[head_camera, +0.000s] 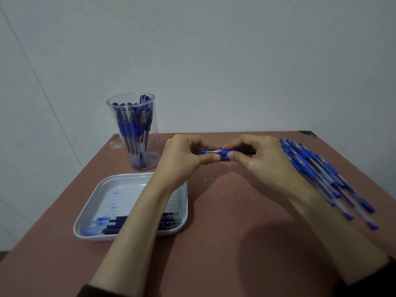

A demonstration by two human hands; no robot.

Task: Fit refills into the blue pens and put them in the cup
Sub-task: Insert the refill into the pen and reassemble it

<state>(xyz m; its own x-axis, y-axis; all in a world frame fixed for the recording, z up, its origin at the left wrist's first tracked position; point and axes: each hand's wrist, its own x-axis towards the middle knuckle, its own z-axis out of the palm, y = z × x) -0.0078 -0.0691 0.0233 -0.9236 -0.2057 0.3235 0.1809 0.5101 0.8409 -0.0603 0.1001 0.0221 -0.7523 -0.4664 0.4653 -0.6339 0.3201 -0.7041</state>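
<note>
Two hands meet mid-table on one blue pen [222,152]: left hand [184,159] pinches its metal tip end, right hand [257,159] curls round the grip. Cup [134,133] of pens sits beyond the left hand, refill tray [102,211] under that wrist, loose pens [321,174] just right of the right hand.

My left hand [184,160] and right hand [260,161] cover both ends of the pen [225,154], so only its blue grip and a bit of metal show, and I cannot tell whether a refill is inside. My left forearm [139,219] crosses the tray [120,200] and hides the middle of the refills [116,226], so I cannot count them. My right wrist [300,189] covers part of the loose pens [321,174], those in the cup [156,129] overlap too much to count, and the bottom edge cuts off my sleeves [377,279].
</note>
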